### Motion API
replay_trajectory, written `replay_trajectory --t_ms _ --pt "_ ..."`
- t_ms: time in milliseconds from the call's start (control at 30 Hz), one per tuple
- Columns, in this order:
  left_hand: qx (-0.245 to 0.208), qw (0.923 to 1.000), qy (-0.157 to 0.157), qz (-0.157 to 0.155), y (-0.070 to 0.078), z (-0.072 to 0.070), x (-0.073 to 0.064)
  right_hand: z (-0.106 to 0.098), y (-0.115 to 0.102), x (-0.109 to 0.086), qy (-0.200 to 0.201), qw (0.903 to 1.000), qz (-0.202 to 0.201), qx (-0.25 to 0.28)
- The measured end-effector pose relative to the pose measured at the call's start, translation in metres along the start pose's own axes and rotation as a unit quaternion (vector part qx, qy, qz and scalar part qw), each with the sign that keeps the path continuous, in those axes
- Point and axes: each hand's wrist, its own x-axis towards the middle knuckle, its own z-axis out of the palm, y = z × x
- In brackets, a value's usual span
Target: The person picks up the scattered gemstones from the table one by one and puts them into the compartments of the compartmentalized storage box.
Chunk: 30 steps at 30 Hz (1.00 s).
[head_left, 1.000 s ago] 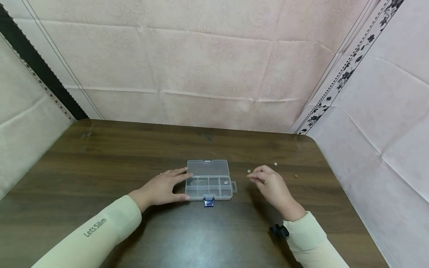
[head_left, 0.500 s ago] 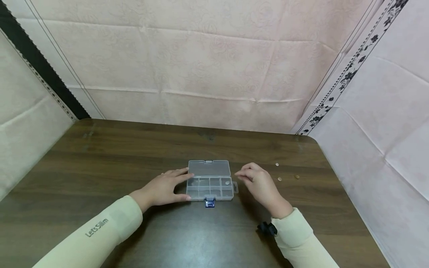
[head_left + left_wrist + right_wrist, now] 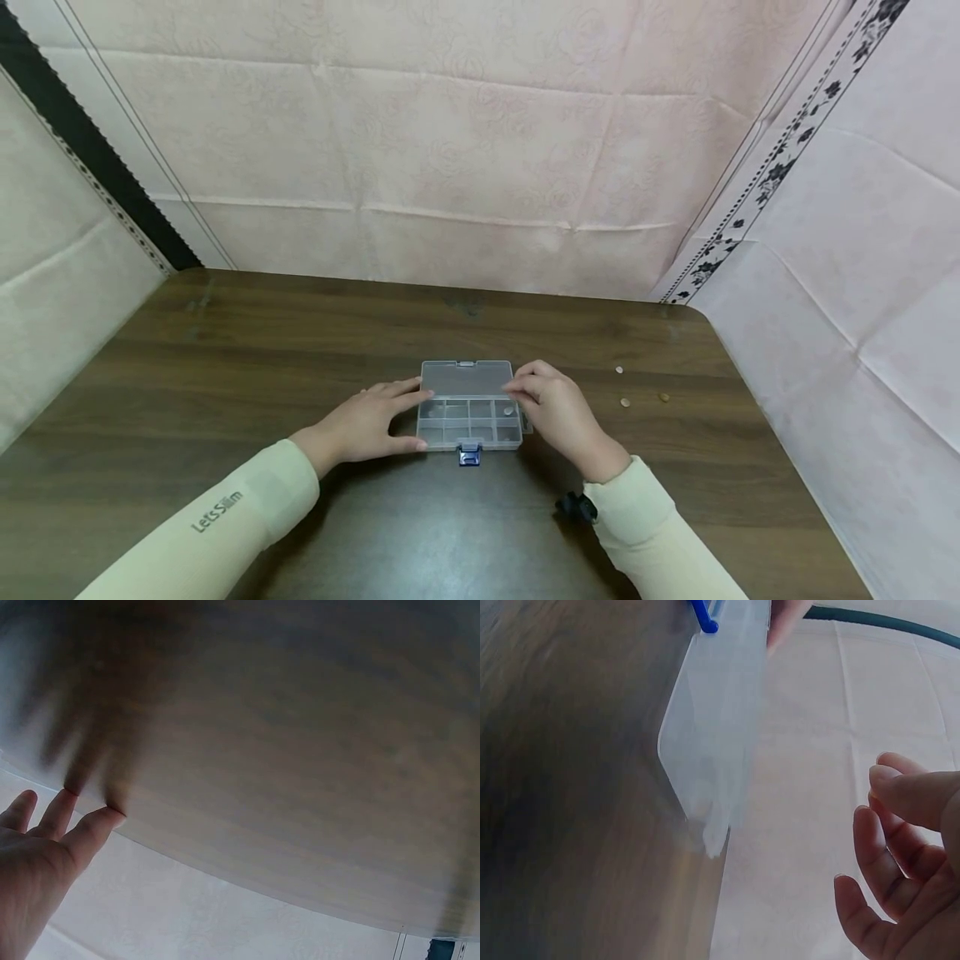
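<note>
A clear plastic compartment box point(image 3: 469, 421) lies with its lid folded back on the table, its blue latch point(image 3: 468, 456) toward me. My left hand point(image 3: 367, 423) rests against the box's left side, fingers spread and fairly straight, the thumb at the front corner. Above the box's right rear part, my right hand point(image 3: 551, 404) brings thumb and index fingertips together. A small pale disc seems pinched there, but the fingertips hide it; the right wrist view shows the right hand point(image 3: 907, 840) beside the box. One small round disc point(image 3: 508, 411) sits in a right rear compartment.
Right of the box lie a small white disc point(image 3: 619, 369), another pale disc point(image 3: 625, 402) and a brownish one point(image 3: 663, 397). The brown wooden table point(image 3: 300, 333) meets a pale cloth backdrop point(image 3: 465, 167) at its far edge.
My right hand has moved left from the loose discs to over the box. The disc near its fingertips is no longer seen on the table. My left hand has stayed put.
</note>
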Motion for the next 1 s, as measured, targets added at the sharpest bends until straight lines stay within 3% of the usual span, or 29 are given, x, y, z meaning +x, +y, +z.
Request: replay_trajectory --t_ms 167,533,1000 --pt "0.0 1.0 -0.003 -0.002 0.001 -0.001 0.0 0.006 -0.006 0.003 -0.014 0.9998 0.008 0.008" --pt "0.004 0.9999 -0.006 -0.008 0.002 -0.001 0.002 0.02 -0.014 0.011 -0.024 0.9994 -0.023 0.002" --pt "0.004 1.0 -0.003 -0.007 -0.001 -0.001 0.002 0.028 -0.026 0.018 -0.075 0.9962 -0.042 -0.009"
